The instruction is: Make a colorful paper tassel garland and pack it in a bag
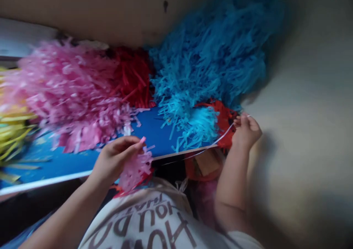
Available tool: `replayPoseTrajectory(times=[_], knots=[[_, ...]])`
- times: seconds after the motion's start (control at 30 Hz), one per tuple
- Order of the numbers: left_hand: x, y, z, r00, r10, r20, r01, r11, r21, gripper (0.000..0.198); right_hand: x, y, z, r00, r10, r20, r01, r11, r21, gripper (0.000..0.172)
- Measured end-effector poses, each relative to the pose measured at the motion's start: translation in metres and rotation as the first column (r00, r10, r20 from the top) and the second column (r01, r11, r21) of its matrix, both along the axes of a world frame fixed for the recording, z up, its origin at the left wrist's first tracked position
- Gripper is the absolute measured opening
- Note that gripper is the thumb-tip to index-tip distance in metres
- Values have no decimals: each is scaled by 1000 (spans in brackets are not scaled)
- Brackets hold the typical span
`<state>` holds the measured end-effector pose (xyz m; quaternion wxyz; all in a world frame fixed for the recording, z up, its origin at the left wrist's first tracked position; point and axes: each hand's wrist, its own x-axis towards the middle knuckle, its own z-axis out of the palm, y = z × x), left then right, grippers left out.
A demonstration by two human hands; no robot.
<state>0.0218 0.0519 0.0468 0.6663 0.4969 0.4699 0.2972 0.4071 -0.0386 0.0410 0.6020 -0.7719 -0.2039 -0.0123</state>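
Observation:
My left hand pinches a small bunch of pink paper fringe, which has some red paper at its base. My right hand grips the end of a thin white strip, possibly ribbon, that runs down and left across the board's edge. Its far end is lost in the dark gap near the pink bunch. Just beyond my right hand lies a red paper fringe, close to my fingers but apparently not held.
Large shredded-paper heaps lie ahead: pink, dark red, turquoise blue and yellow. They rest on a blue board with a pale edge. A beige wall stands right, and my printed shirt fills the bottom.

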Motion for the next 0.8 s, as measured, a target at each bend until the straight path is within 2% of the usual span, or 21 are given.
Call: replayPoseTrajectory(times=[0.03,0.07,0.1,0.13,0.17,0.2,0.23,0.33,0.5,0.57,0.63,0.7,0.77,0.8], knots=[[3,-1,2,997,27,71,-20,994,-104,37,-36,0,2,987,159,-21,-158,986,49,33],[5,-2,3,988,58,141,-27,978,-209,41,-75,-2,5,929,363,-76,-364,931,2,31],[7,-2,2,976,85,198,-22,954,-300,44,-113,-4,7,831,540,-136,-551,831,-68,28],[7,-2,1,965,103,242,-7,930,-367,46,-147,-5,9,718,675,-170,-695,708,-123,26],[6,-3,-2,954,118,275,5,912,-409,47,-177,-7,11,619,767,-171,-785,605,-129,24],[4,-3,-4,946,123,299,20,901,-433,47,-201,-7,13,547,820,-167,-837,533,-125,24],[1,-4,-6,940,122,317,32,897,-441,47,-218,-5,13,500,853,-153,-866,486,-117,24],[-8,-7,-11,931,114,347,48,904,-426,44,-240,4,9,472,872,-132,-881,460,-109,26],[-16,-10,-12,915,133,380,40,909,-415,43,-240,15,3,454,882,-125,-885,431,-175,27],[-18,-11,-12,925,96,367,40,937,-346,41,-239,15,1,456,882,-121,-882,429,-198,30],[-19,-14,-13,953,26,303,29,984,-174,35,-238,15,-2,444,884,-147,-887,410,-214,27],[-20,-17,-15,984,-45,170,33,997,76,27,-235,14,-6,373,896,-240,-923,333,-192,22],[-21,-22,-17,998,-65,8,59,950,306,19,-231,12,-12,308,891,-334,-951,274,-146,33],[-20,-24,-18,996,-60,-71,83,916,393,16,-231,12,-15,300,883,-362,-954,270,-131,32]])
